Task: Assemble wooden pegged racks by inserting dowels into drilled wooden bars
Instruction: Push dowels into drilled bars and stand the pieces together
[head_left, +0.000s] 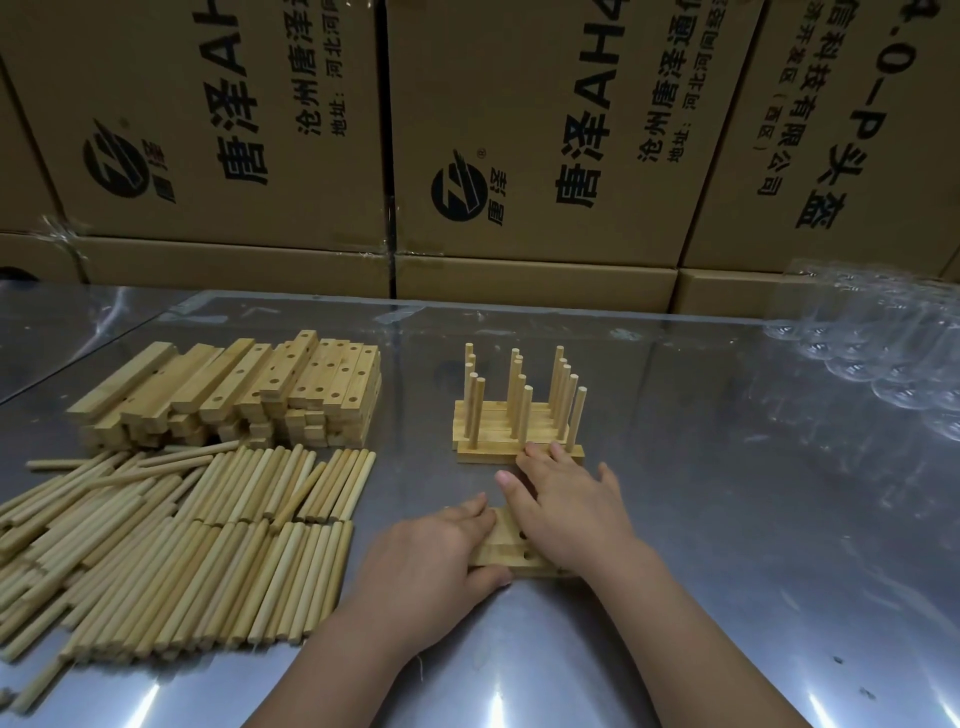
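At table (727, 519) centre | left hand (431, 566) grips drilled bars (506, 545) | right hand (566, 499) flat, touching rack (488, 453) front edge

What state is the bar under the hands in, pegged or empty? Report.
Empty: the drilled bar lies flat, its visible holes bare, nothing standing in them.

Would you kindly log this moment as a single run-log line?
phase: rack assembly | left hand: grips drilled bars | right hand: flat, fingertips at finished racks | dowel pile: left, untouched
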